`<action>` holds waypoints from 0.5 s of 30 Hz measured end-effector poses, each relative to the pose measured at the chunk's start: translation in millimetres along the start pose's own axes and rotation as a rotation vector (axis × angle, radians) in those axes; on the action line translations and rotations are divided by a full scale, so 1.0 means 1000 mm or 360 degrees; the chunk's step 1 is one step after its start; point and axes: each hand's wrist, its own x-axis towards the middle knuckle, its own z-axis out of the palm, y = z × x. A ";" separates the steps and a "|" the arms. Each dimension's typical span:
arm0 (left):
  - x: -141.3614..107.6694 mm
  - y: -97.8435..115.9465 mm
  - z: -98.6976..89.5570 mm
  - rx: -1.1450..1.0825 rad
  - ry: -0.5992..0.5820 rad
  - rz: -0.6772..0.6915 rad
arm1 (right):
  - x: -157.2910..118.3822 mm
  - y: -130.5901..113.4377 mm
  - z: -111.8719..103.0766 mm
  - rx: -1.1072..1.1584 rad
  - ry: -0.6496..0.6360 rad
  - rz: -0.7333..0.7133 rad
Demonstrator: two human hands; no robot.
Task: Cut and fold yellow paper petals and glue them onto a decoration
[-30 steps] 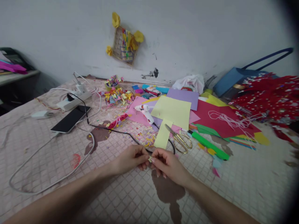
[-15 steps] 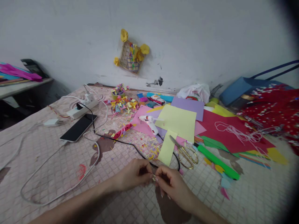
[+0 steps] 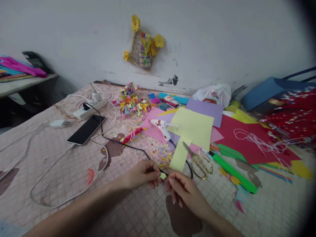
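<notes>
My left hand [image 3: 144, 174] pinches a small pale yellow paper piece [image 3: 163, 175] at the tips of its thumb and index finger. Just to the right, my right hand [image 3: 185, 191] is loosely curled, its fingers a little apart, and nothing shows in it. Beyond the hands lies a pale yellow paper strip [image 3: 181, 154], with gold-handled scissors [image 3: 198, 163] beside it. A white glue gun [image 3: 161, 128] rests on coloured sheets, its black cord running behind my hands. Small paper clippings [image 3: 161, 158] are scattered near the strip.
A green cutter [image 3: 234, 172] lies to the right, near a red sheet [image 3: 254, 138] with white string [image 3: 266, 141]. On the left are a phone [image 3: 86, 130], a power strip [image 3: 90, 110] and a white cable [image 3: 71, 200]. Curled paper pieces [image 3: 135, 107] are heaped at the back.
My hands have moved slightly apart. The yellow paper piece now shows at my left fingertips, and the right fingers have loosened away from it. The whole view has shifted a little.
</notes>
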 end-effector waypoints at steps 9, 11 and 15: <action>0.002 -0.005 0.001 -0.0029 0.0007 0.0032 | 0.000 0.006 -0.001 -0.0075 -0.0033 0.0087; 0.002 -0.006 0.002 -0.0035 0.0025 0.0017 | 0.000 0.009 -0.001 -0.0102 -0.0043 0.0100; 0.001 -0.006 0.003 -0.0067 0.0032 0.0011 | -0.001 0.015 -0.003 -0.0144 -0.0062 0.0128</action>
